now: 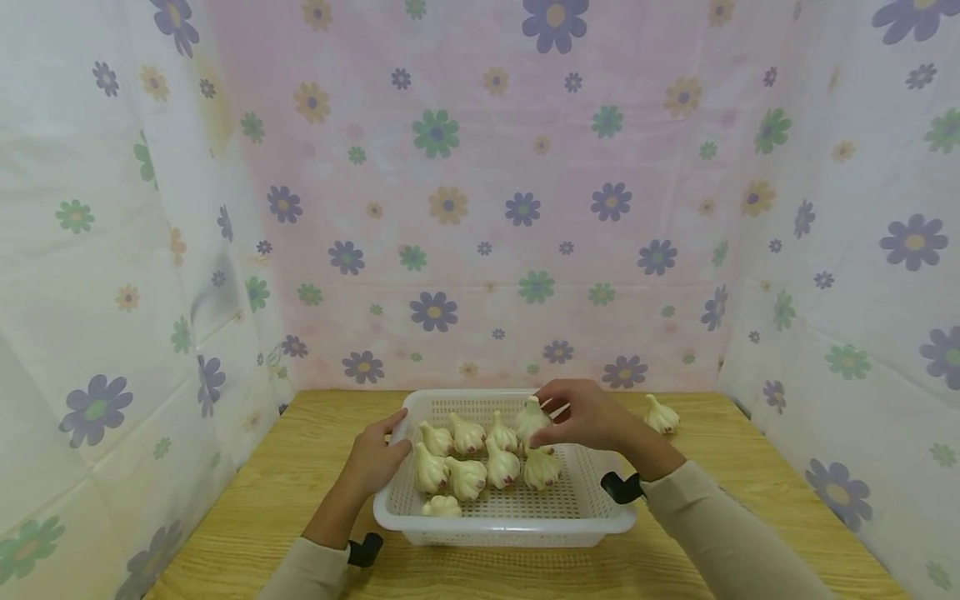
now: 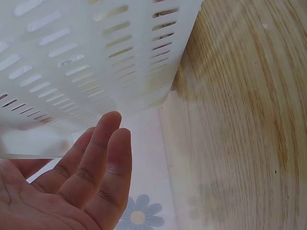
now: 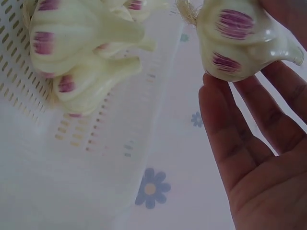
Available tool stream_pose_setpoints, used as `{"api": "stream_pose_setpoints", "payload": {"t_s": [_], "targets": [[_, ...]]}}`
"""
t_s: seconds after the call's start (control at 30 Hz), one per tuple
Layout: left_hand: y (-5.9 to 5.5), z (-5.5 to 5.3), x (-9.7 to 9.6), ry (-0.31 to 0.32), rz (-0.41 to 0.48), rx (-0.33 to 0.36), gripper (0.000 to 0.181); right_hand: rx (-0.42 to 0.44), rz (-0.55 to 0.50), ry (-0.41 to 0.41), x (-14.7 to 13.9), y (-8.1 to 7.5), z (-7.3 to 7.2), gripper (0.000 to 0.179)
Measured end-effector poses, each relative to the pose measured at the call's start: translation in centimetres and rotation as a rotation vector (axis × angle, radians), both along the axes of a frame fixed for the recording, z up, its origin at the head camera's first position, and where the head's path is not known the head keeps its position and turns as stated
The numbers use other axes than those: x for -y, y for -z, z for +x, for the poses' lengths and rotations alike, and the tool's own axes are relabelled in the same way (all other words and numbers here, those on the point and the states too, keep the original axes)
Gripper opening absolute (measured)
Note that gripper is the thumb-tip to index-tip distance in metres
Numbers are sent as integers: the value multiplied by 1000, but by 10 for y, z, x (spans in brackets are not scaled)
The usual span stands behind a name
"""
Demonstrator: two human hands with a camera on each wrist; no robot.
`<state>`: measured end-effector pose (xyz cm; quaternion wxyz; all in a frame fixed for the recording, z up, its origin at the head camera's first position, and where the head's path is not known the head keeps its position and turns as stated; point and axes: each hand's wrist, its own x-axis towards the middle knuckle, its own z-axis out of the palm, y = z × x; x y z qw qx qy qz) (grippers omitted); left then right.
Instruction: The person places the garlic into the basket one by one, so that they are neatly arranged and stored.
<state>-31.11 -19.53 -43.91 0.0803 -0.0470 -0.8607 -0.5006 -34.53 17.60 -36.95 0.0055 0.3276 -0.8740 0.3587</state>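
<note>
My right hand holds a garlic bulb between thumb and fingers, over the back right of the white plastic basket. In the right wrist view this bulb shows purple streaks and a tuft of roots. Several pale garlic bulbs sit in the basket, mostly in its left and middle part, with their stems mostly toward the back. At the basket's left side, my left hand grips the rim, thumb on the inner side. Its fingers lie along the outside of the slotted wall.
Another garlic bulb lies on the wooden table, to the right of the basket. Flower-printed cloth hangs behind the table and along both sides. Dark wrist mounts stick out beside both sleeves.
</note>
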Motion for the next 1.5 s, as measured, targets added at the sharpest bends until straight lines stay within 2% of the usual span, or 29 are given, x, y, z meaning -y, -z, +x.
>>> {"api": "stream_pose_setpoints", "payload": {"t_s": [0.27, 0.53, 0.93, 1.1, 1.17, 1.23, 1.33, 1.5], "targets": [[1, -2, 1, -8, -15, 0, 67, 59, 29, -94, 16, 1, -1, 60], [1, -3, 0, -17, -18, 8, 67, 121, 156, -137, 29, 6, -2, 60], [-3, -2, 0, -20, -16, 18, 67, 177, 231, -290, 49, 12, -1, 56], [-3, -2, -1, -22, -14, 23, 66, 206, 237, -342, 55, 17, -2, 38], [-3, -2, -1, -20, -12, 23, 66, 199, 251, -372, 58, 17, -2, 25], [-3, -3, -1, -20, -12, 22, 66, 186, 273, -394, 62, 17, -1, 19], [-1, -4, -1, -21, -16, 16, 66, 172, 324, -391, 68, 16, 1, 18], [1, -5, 1, -28, -27, 11, 66, 205, 391, -337, 78, 15, 5, 26]]}}
